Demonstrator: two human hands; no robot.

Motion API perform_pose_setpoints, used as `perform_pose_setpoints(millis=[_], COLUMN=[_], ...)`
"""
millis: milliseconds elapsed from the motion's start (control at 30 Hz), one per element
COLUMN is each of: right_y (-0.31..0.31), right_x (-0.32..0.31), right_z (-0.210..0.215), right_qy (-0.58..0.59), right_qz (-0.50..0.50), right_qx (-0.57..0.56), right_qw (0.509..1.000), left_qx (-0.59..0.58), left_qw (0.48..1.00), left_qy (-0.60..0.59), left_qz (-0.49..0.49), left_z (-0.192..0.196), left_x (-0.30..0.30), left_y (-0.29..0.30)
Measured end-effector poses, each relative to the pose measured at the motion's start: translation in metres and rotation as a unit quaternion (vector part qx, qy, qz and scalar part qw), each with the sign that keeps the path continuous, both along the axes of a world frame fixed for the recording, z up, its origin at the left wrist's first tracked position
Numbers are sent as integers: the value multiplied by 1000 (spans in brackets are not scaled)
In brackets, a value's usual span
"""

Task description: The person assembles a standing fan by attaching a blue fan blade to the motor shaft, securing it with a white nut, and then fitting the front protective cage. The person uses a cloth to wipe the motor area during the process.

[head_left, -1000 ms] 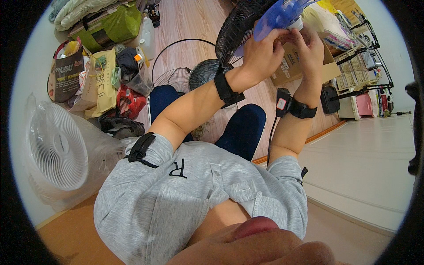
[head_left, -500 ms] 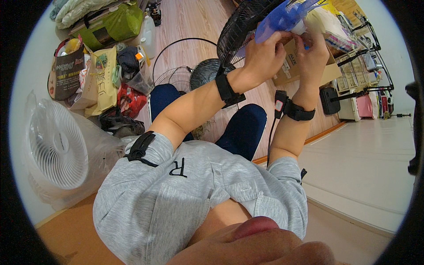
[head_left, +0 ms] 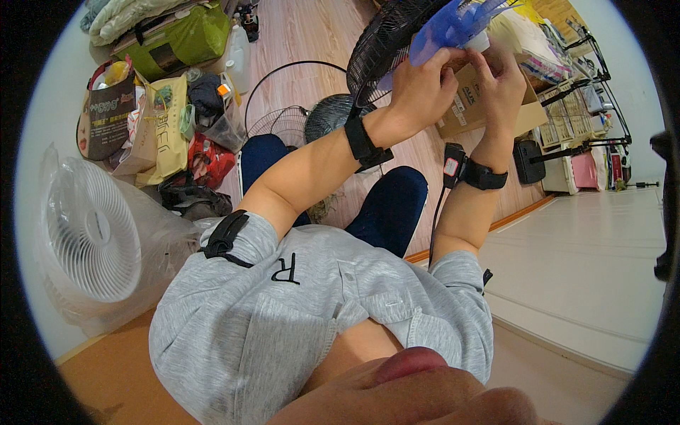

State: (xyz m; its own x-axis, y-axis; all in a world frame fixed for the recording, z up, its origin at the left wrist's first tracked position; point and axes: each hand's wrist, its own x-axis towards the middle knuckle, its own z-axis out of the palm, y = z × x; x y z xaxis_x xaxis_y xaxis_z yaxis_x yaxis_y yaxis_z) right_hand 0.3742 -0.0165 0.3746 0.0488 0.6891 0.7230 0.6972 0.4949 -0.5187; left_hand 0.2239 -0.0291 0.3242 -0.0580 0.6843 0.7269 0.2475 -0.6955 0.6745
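A translucent blue fan blade stands in front of a black wire fan guard at the far right of centre. My left hand is closed at the blade's lower edge, with its fingertips close to the hub. At the hub sits a white cap. My right hand has its fingers closed round the right side of that cap, and part of these fingers is blurred. Both wrists wear black straps.
On the floor between my knees lie a black ring and a round wire guard. A cardboard box stands beyond my hands. At left are a bagged white fan and several bags. A shelf rack stands at right.
My right hand has turned slightly at the white cap, and its wrist has shifted a little. The blue blade and my left hand have stayed nearly in place.
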Motion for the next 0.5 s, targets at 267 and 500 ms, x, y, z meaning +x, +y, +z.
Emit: perform_pose_setpoints(millis=[267, 500], right_y=[15, 8], right_x=[9, -6], right_z=[-5, -16], right_qy=[50, 194], right_qz=[-19, 50], right_qx=[-107, 1], right_qw=[993, 980], left_qx=[19, 37], left_qw=[1000, 999], left_qy=[-3, -4], left_qz=[0, -4], left_z=[0, 0], left_x=[3, 4], left_y=[0, 0])
